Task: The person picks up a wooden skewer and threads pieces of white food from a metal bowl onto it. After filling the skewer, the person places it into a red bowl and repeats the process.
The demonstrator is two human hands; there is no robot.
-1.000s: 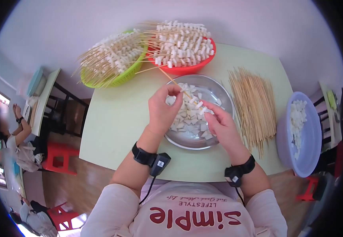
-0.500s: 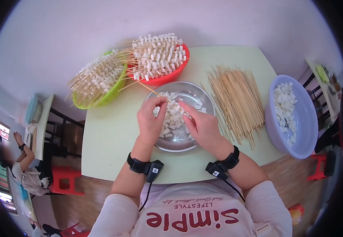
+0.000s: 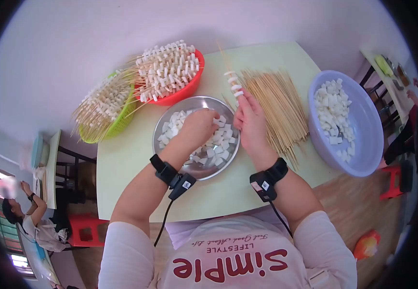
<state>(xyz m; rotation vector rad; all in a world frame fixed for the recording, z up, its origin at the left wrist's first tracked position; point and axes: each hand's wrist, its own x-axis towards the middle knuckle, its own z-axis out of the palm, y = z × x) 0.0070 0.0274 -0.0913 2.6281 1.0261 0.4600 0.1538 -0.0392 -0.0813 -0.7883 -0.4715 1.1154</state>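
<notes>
My right hand grips a bamboo skewer at its lower end, beside the right rim of a steel bowl. Several white pieces are threaded on the skewer just above my fingers, and its bare tip points up and away. Over the bowl, my left hand has its fingers curled down at the white cubes. Whatever those fingertips pinch is hidden.
A bundle of bare bamboo skewers lies right of the bowl. A lilac basin holds more white cubes. Filled skewers are heaped in a red basket and a green basket. Another person sits far left.
The skewer has swung from between both hands to my right hand, now upright and away from the bowl. My left hand has let go of it and dropped towards the cubes. The view has shifted.
</notes>
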